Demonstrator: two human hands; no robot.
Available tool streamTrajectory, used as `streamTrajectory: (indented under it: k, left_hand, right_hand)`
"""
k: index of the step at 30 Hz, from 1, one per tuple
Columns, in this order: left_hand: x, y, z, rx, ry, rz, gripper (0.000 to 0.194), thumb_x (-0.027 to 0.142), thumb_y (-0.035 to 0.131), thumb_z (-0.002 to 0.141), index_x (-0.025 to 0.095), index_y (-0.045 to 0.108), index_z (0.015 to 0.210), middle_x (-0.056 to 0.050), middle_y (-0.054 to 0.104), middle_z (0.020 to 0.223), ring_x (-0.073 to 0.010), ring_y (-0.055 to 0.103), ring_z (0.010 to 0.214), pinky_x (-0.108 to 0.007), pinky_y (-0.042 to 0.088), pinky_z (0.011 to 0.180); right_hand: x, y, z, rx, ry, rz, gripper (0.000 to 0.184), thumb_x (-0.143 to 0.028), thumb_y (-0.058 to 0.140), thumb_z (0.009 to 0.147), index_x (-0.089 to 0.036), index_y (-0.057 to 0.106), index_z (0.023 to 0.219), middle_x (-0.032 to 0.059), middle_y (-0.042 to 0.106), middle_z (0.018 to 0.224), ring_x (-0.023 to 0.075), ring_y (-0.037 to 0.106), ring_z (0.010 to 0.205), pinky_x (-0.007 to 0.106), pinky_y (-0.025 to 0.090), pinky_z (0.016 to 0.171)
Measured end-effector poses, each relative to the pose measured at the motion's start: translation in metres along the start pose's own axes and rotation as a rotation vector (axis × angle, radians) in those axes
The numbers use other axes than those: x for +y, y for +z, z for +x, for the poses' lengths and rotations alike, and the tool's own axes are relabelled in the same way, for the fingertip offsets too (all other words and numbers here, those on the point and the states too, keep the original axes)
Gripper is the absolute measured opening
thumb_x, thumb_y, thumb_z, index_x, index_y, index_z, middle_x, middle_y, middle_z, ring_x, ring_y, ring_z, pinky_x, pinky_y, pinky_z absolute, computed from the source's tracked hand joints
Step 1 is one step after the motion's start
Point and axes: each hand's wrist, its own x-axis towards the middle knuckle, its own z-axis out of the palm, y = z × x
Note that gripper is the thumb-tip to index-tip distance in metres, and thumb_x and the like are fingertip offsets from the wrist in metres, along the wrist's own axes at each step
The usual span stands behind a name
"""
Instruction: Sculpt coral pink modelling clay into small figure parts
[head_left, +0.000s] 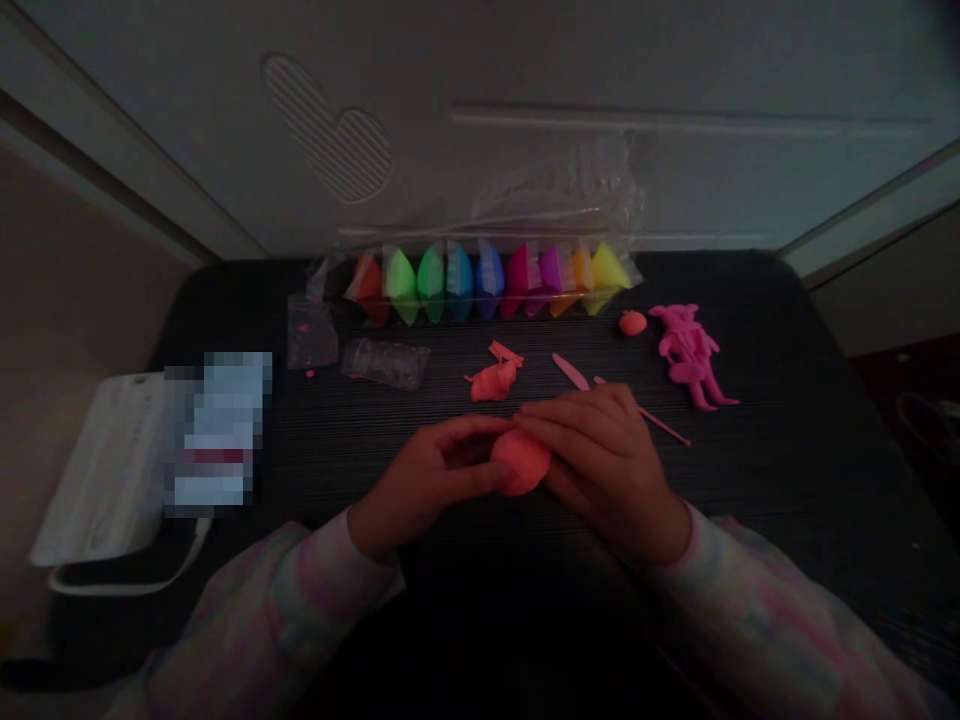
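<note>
Between my two hands is a rounded lump of coral-pink modelling clay (520, 463), held just above the dark table. My left hand (435, 470) grips it from the left, thumb in front and fingers behind. From the right, my right hand (604, 450) wraps round the lump, its fingers laid close together over the far side. Beyond the hands lies a torn, uneven piece of the same coral clay (495, 380). A pink modelling knife (570, 371) and a thin pink stick tool (664, 424) lie partly behind my right hand.
A clear bag of coloured clay packs (490, 285) spans the table's back edge. Right of it are a small coral ball (632, 322) and a pink clay figure (688, 355). Clear wrappers (386, 364) lie left. A white power bank (105, 470) with a cable adjoins a blurred-out phone (221, 430).
</note>
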Motion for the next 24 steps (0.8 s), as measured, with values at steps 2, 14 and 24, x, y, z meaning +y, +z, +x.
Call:
streamTrajectory:
  k: [2, 14, 24]
  left_hand:
    - [-0.0021, -0.0009, 0.0000, -0.008, 0.018, -0.045, 0.042, 0.014, 0.071, 0.064, 0.023, 0.062, 0.104, -0.003, 0.066, 0.108, -0.0204, 0.060, 0.100, -0.032, 0.046, 0.084]
    - [-0.0040, -0.0017, -0.0020, -0.050, -0.012, -0.196, 0.056, 0.012, 0.070, 0.066, 0.027, 0.053, 0.117, -0.004, 0.065, 0.110, -0.0192, 0.060, 0.098, -0.028, 0.045, 0.080]
    - [-0.0011, 0.0003, 0.0018, 0.032, 0.046, 0.009, 0.031, 0.019, 0.068, 0.068, 0.022, 0.064, 0.098, -0.002, 0.066, 0.106, -0.0193, 0.057, 0.102, -0.031, 0.043, 0.089]
  right_hand:
    - [0.0008, 0.0004, 0.0003, -0.009, 0.041, 0.022, 0.021, -0.020, 0.056, 0.081, -0.020, 0.060, 0.101, 0.0045, 0.068, 0.098, 0.0192, 0.059, 0.088, 0.037, 0.038, 0.075]
    - [-0.0005, -0.0005, 0.0028, 0.032, 0.082, 0.099, 0.020, -0.016, 0.056, 0.079, -0.021, 0.061, 0.098, 0.0043, 0.069, 0.095, 0.0184, 0.061, 0.086, 0.035, 0.041, 0.075]
    - [0.0023, 0.0019, -0.0005, -0.016, 0.001, -0.051, 0.016, -0.014, 0.057, 0.079, -0.019, 0.062, 0.094, 0.0019, 0.070, 0.090, 0.0180, 0.059, 0.082, 0.036, 0.037, 0.072]
